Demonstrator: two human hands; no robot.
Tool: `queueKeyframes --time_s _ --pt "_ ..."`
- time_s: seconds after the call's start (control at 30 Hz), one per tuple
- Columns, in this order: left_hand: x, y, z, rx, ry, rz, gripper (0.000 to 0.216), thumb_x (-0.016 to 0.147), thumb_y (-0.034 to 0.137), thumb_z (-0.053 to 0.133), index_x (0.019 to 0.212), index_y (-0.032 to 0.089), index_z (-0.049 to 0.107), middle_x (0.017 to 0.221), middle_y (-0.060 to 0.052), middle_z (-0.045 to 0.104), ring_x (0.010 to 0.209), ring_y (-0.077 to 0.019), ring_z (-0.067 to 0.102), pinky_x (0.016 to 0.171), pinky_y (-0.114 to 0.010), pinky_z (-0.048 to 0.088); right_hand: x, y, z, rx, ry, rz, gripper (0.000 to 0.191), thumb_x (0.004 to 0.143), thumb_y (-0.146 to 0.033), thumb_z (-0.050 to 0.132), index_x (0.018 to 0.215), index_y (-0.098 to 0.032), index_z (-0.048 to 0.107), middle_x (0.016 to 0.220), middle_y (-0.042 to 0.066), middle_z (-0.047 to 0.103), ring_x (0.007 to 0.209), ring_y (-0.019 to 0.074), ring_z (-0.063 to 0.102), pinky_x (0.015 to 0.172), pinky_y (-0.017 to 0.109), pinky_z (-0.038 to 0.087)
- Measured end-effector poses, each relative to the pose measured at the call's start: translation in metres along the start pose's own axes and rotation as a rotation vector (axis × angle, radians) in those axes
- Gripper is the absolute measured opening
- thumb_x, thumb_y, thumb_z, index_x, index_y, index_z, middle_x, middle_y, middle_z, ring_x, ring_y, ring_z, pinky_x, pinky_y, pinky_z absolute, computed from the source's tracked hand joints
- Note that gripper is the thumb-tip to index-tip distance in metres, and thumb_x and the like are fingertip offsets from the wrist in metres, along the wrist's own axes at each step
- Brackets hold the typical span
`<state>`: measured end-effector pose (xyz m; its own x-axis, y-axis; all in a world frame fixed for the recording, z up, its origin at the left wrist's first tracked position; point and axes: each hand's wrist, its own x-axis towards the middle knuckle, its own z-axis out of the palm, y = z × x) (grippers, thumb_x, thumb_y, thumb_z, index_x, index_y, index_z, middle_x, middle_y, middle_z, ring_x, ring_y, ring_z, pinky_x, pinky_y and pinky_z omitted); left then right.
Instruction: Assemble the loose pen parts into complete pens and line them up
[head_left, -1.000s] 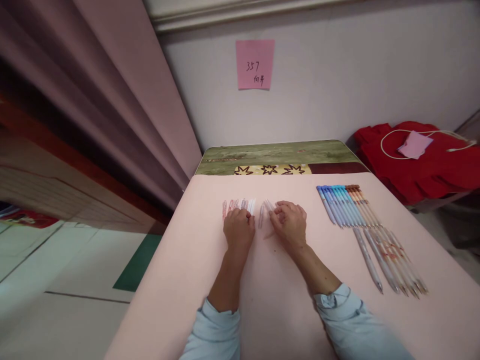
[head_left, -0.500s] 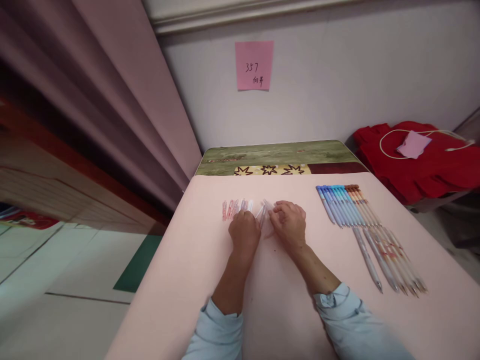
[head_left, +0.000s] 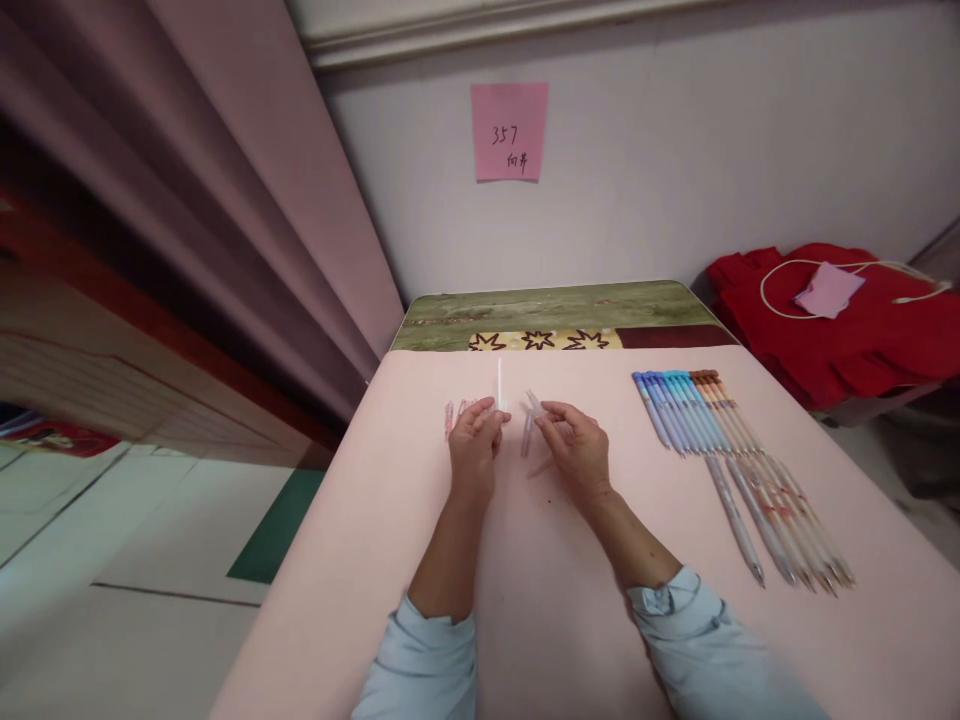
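Observation:
My left hand [head_left: 474, 450] is closed, pinching a thin white stick [head_left: 500, 380] that points up and away from me. Just to its right, my right hand [head_left: 579, 450] pinches a clear plastic tube [head_left: 534, 401] between thumb and fingertips. Below that tube, another clear tube-like piece [head_left: 527, 435] lies on the pink table cover. Several short pieces with red patterns [head_left: 449, 420] lie in a row beyond my left hand, which partly hides them.
On the right is a row of blue and brown-topped pens [head_left: 682, 410]. Several whitish pens [head_left: 787, 520] lie nearer me. The pink cover [head_left: 570, 620] spreads over the table. Beyond its right edge, a white cable [head_left: 765, 290] rests on red cloth [head_left: 780, 350].
My left hand has turned and moved slightly left. The white stick, tilted between my hands before, now points straight away from me. My right hand has hardly moved.

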<state>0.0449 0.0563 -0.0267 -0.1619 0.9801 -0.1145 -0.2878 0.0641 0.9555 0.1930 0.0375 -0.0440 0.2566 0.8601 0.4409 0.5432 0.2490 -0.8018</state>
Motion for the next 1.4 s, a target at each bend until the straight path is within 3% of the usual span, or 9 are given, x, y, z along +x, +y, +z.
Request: queueKeyframes --time_s 0.1,0.27,0.47,0.8,1.03,1.4 --pt "0.001 0.002 0.0 -0.18 -0.03 -0.05 0.04 0.07 0.032 0.078 0.103 0.013 0.067 0.084 -0.005 0.068 0.047 -0.002 0.037 0.039 -0.016 0.019 -0.001 -0.004 -0.002 -0.006 -0.044 -0.099 0.017 0.089 -0.037 0.059 0.094 -0.024 0.07 0.087 0.003 0.075 0.084 0.0209 0.069 0.086 0.035 0.048" --pt "0.003 0.003 -0.003 -0.29 -0.037 -0.032 0.026 0.07 0.031 0.078 0.084 0.014 0.066 0.085 -0.004 0.069 0.047 -0.0015 0.037 0.036 -0.015 0.018 -0.004 -0.009 -0.004 -0.019 -0.121 -0.204 0.012 0.086 -0.031 0.06 0.082 -0.024 0.069 0.08 0.001 0.074 0.078 0.0196 0.068 0.083 0.034 0.047" --pt "0.001 0.004 -0.002 -0.263 -0.038 -0.021 0.027 0.07 0.031 0.078 0.076 0.014 0.058 0.088 -0.006 0.071 0.045 -0.0008 0.038 0.036 -0.015 0.019 -0.004 -0.011 -0.004 -0.042 -0.158 -0.197 0.011 0.084 -0.03 0.059 0.082 -0.024 0.068 0.074 0.0 0.072 0.073 0.0185 0.066 0.08 0.033 0.047" --pt "-0.006 0.01 0.003 -0.198 -0.077 -0.047 0.026 0.067 0.031 0.078 0.076 0.014 0.061 0.085 -0.006 0.072 0.046 -0.002 0.042 0.038 -0.018 0.019 -0.004 -0.012 -0.004 -0.031 -0.18 -0.167 0.014 0.086 -0.034 0.058 0.084 -0.025 0.069 0.077 0.001 0.074 0.074 0.0193 0.068 0.082 0.034 0.048" --pt "-0.006 0.009 0.002 -0.173 -0.096 -0.038 0.023 0.067 0.028 0.077 0.076 0.015 0.06 0.094 -0.007 0.071 0.05 -0.0029 0.044 0.039 -0.017 0.02 -0.004 -0.008 -0.002 0.011 -0.159 -0.189 0.013 0.086 -0.034 0.062 0.09 -0.025 0.071 0.083 0.001 0.075 0.081 0.0198 0.07 0.085 0.035 0.049" --pt "-0.005 0.01 0.001 -0.196 -0.086 -0.052 0.024 0.066 0.026 0.076 0.074 0.016 0.056 0.087 -0.003 0.069 0.049 -0.0032 0.045 0.04 -0.017 0.022 -0.003 -0.01 -0.003 0.08 -0.215 -0.183 0.013 0.087 -0.034 0.062 0.091 -0.025 0.071 0.083 0.001 0.075 0.08 0.0195 0.07 0.083 0.035 0.051"
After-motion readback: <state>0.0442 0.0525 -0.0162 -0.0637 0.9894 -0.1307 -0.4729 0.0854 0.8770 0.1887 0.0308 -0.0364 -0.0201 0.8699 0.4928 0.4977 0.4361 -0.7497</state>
